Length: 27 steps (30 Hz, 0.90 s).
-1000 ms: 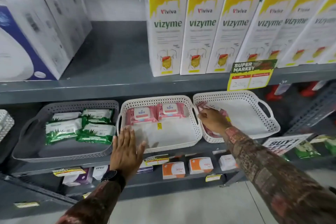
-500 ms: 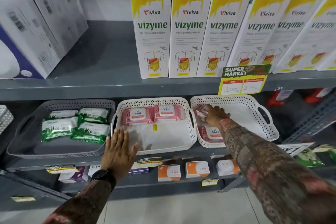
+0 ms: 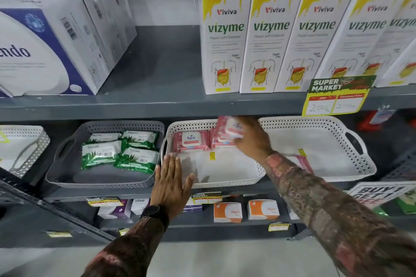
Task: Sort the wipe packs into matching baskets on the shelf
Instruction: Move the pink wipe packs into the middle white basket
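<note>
Nearest, the left hand lies flat and open, fingers spread, against the front rim of the middle white basket, gripping nothing; I judge it is there to steady the basket while the other hand works. Just to its left the grey basket holds the green wipe packs, all of one kind together. Beyond, the right hand is closed around a pink wipe pack, held tilted and lifted above the back right of the middle basket (blurred, so the exact finger grip is unclear). It hangs just over the two pink packs already lying along the back wall, which suggests it belongs in that row. To the right, the right white basket shows a thin pink edge beside the sleeve, perhaps another pack; I cannot tell. Farthest up, the yellow cartons stand on the upper shelf.
</note>
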Motion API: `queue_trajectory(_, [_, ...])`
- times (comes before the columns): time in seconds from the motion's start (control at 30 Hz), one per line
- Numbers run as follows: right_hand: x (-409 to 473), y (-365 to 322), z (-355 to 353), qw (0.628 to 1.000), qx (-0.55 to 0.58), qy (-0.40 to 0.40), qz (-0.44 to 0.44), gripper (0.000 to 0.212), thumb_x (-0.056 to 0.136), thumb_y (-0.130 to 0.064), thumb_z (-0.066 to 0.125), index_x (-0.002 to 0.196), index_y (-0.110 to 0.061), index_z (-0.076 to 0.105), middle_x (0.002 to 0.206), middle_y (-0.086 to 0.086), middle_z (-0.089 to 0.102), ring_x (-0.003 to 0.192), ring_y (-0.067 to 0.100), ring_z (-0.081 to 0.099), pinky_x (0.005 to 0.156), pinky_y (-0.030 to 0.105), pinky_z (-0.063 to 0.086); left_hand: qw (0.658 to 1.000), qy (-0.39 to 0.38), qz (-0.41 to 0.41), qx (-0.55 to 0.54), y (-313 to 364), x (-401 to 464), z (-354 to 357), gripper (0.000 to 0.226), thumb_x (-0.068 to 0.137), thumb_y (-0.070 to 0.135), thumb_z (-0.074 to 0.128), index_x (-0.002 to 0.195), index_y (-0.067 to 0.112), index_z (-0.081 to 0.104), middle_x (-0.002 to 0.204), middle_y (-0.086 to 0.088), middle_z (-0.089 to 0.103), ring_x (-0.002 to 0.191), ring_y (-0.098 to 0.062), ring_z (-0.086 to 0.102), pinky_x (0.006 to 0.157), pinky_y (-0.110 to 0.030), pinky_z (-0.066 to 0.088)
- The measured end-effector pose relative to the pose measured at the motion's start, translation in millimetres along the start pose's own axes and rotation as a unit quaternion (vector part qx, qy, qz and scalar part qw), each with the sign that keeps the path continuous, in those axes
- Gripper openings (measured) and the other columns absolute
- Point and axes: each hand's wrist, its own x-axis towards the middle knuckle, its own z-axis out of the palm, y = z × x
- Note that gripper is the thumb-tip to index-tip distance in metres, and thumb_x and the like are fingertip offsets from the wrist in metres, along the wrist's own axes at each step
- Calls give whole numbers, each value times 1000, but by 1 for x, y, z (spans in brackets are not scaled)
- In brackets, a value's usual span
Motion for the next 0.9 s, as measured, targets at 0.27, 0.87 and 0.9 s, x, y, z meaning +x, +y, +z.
queue_trajectory(0.27, [-14,-66,84,970,-105,-138,-168,81,69,-10,90,140,-17,51,134,8,61,115,28,65,80,37,64,1000,16,7,-13,5,-2,-1,83,101,64,6,159,10,-19,167,-15,-26,154,-23,-28,129,-46,-8])
queue_trajectory(0.87, [-19,65,-52,976,-77,-175,108,47,84,-22,69,129,-35,64,145,-7,59,126,25,58,101,38,49,998,60,16,4,23,-3,8,80,102,64,2,162,11,3,171,-10,-1,159,-23,-8,129,-49,-7])
queue_trajectory(0.9, [-20,69,-61,973,-73,-189,109,50,84,-24,72,131,-35,62,143,-7,60,123,25,60,100,38,50,998,59,14,5,26,-3,10,81,101,64,1,162,11,3,171,-11,-1,159,-23,-8,129,-48,-7])
